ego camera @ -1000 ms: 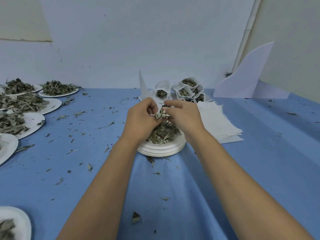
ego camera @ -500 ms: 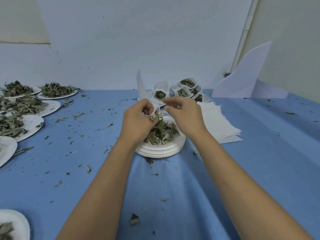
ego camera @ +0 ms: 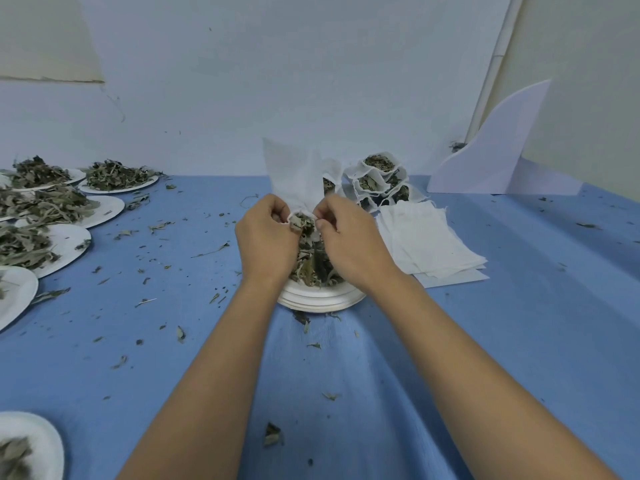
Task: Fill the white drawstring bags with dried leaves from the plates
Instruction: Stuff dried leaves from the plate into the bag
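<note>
- A blue tabletop [ego camera: 485,341] fills the lower half of the frame; its covering rises in soft folds at lower centre.
- A pale bluish-white wall [ego camera: 311,81] spans the upper half, behind the tabletop's far edge.
- A beige patch [ego camera: 45,36] with a ragged lower edge sits on that wall at upper left; a thin crack [ego camera: 117,105] runs down just below its corner.
- A white pipe [ego camera: 498,46] slants down the upper right.
- A white curved board [ego camera: 498,157] stands at centre right, at the pipe's foot.
- A cream side wall [ego camera: 588,81] fills the upper right corner.
</note>
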A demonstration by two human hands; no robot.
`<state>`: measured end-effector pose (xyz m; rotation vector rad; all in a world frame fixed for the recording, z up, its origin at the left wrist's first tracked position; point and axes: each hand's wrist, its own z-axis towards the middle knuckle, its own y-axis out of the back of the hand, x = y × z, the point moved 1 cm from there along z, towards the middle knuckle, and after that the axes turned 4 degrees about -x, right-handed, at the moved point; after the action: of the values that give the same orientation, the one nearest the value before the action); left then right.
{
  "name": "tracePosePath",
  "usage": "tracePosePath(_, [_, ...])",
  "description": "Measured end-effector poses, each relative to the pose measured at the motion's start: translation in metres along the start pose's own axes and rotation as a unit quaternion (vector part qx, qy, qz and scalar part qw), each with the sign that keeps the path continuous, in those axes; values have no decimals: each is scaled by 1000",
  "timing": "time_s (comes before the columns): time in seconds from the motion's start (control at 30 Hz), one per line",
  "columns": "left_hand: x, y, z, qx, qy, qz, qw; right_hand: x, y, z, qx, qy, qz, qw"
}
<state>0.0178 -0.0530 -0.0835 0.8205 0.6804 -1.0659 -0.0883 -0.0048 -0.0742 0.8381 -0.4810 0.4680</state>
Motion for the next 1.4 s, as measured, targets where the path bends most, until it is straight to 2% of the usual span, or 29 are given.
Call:
tracePosePath(0.13, [-1, 1, -4, -38, -16, 10, 999, 4, 4, -4, 50, -23, 101, 993])
tracePosePath(0.27, [-1, 3, -3, -34, -33, 8, 999, 9, -1, -5, 31, -5, 72, 997])
tracePosePath(0.4, [-5, -2, -2, -13, -14, 6, 1000, 5, -2, -4, -5, -88, 108, 990])
tracePosePath(0.57, [-2, -5, -3, -3, 10, -24, 1000, 4, -1, -5, 6, -159, 225, 961])
tracePosePath(0.63, [-3, -4, -1, 9, 13, -43, 999, 3, -1, -4, 3, -150, 210, 966])
tracePosePath(0.77, [-3, -2, 0, 82, 13, -70, 994, -3, 1, -3, -42, -135, 190, 972])
tracePosePath(0.93, [-6, -3, 1, 173, 13, -100, 980, -11, 6, -2, -117, -113, 83, 983])
tracePosePath(1.07, [-7, -6, 1, 210, 43, -130, 968, -14, 7, -2, -137, -117, 56, 982])
tracePosePath(1.17, [-5, -5, 2, 180, 28, -108, 977, -13, 8, -1, -126, -106, 70, 984])
tracePosePath(1.3, [-2, -1, 0, 83, 5, -46, 996, -7, 7, -1, -76, -75, 95, 990])
tracePosePath(1.4, [0, 3, 1, 12, 6, -28, 1000, 0, 4, -3, -66, -53, 132, 988])
